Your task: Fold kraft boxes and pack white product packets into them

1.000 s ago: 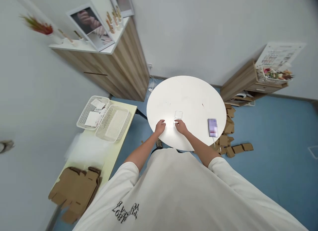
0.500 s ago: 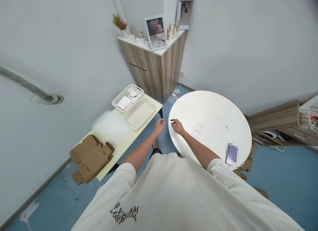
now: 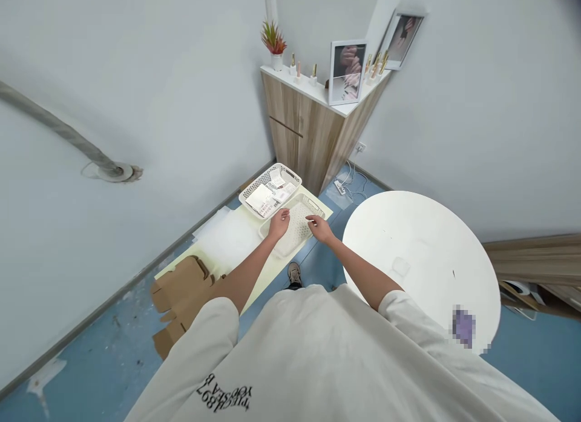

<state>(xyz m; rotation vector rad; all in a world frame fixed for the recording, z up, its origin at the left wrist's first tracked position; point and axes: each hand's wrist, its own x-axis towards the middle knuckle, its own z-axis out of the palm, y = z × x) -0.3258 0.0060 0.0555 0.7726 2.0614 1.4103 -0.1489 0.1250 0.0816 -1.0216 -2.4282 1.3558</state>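
Note:
My left hand [image 3: 279,224] hangs over the left side of a white plastic basket [image 3: 297,228], fingers loosely bent and apart, with nothing visible in it. Across a small gap, my right hand [image 3: 321,229] is over the same basket's right side, its fingers also loosely bent and apart. I cannot tell whether either hand touches the basket. Behind it, a second white basket [image 3: 244,198] holds white cards and printed papers [image 3: 263,198]. Both baskets rest on a narrow pale yellow table [image 3: 261,275].
Translucent plastic sheets [image 3: 227,237] and flattened brown cardboard boxes [image 3: 181,289] lie along the yellow table. A round white table [image 3: 422,228] at right bears a faint clear square piece [image 3: 400,266] and a blurred purple object [image 3: 463,328]. A wooden cabinet [image 3: 308,137] stands in the corner.
My view has turned left, and both hands have come from the gap between the tables to over the front basket. Their loosely bent pose looks much the same.

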